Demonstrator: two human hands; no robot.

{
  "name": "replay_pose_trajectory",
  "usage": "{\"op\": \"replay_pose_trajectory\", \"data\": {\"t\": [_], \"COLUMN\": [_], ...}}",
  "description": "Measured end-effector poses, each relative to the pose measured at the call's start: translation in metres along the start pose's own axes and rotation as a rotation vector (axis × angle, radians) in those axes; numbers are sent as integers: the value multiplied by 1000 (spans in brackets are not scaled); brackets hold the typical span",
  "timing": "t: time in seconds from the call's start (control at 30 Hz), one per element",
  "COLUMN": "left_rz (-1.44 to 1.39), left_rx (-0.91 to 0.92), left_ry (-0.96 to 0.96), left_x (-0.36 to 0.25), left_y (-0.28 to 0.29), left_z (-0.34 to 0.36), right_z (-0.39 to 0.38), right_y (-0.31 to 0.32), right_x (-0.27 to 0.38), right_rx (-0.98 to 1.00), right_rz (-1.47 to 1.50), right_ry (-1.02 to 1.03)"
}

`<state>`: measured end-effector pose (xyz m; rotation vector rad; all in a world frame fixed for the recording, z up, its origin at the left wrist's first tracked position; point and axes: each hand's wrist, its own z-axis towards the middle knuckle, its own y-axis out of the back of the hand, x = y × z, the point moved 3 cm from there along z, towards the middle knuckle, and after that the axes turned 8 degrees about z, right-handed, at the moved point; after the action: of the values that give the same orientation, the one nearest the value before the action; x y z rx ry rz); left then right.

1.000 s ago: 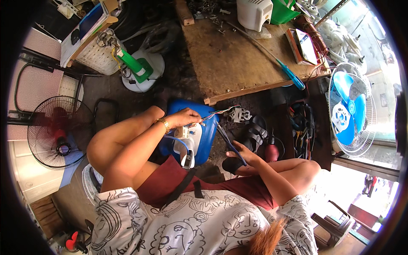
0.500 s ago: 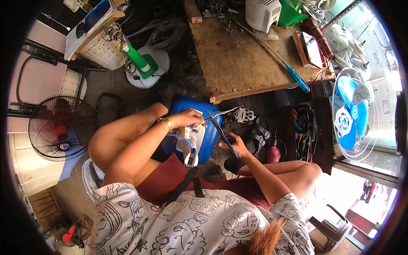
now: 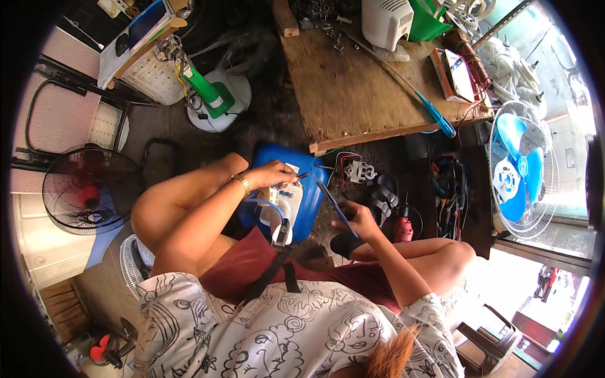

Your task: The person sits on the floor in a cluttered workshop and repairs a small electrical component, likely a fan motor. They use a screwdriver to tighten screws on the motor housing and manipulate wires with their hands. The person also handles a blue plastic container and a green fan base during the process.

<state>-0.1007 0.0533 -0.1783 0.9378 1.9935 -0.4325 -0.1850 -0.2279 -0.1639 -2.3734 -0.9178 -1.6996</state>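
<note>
My left hand [image 3: 277,173], closed in a pinch, holds the dark end of a wire [image 3: 303,176] over a blue plastic base [image 3: 312,205]. On that base lies a white part with small blue buttons [image 3: 288,193], and a blue cable [image 3: 268,203] loops below my wrist. My right hand [image 3: 358,222] is closed round a long, slim dark-blue tool [image 3: 336,205] whose tip points at the wire end, a little apart from it. I cannot make out the tool's exact kind. Beyond it, a white plastic piece [image 3: 360,171] with loose coloured wires [image 3: 342,157] lies on the floor.
Ahead is a wooden table [image 3: 353,94] bearing a teal-handled screwdriver [image 3: 435,113], screws and a white housing [image 3: 386,24]. A fan with blue blades [image 3: 522,165] stands right, near a tray of tools [image 3: 450,189]. A black fan cage [image 3: 91,192] is at left.
The coloured wires that ran from my left hand to the white piece now lie apart from the hand, beside that piece. My right hand and its tool have drawn back slightly toward me.
</note>
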Motion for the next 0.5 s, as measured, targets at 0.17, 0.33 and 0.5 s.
{"op": "replay_pose_trajectory", "data": {"t": [0.17,0.33,0.5], "left_rz": [-55,-252,-515], "left_rx": [-27,-129,-283], "left_ry": [-31,-120,-133], "left_x": [-12,-18,-41], "left_y": [11,19,17], "left_z": [-13,-27,-45], "right_z": [-39,-2,64], "right_y": [73,141,164], "right_x": [66,137,152], "right_rx": [44,-351,-568], "right_rz": [-245,-505,-691], "right_ry": [329,304,287]}}
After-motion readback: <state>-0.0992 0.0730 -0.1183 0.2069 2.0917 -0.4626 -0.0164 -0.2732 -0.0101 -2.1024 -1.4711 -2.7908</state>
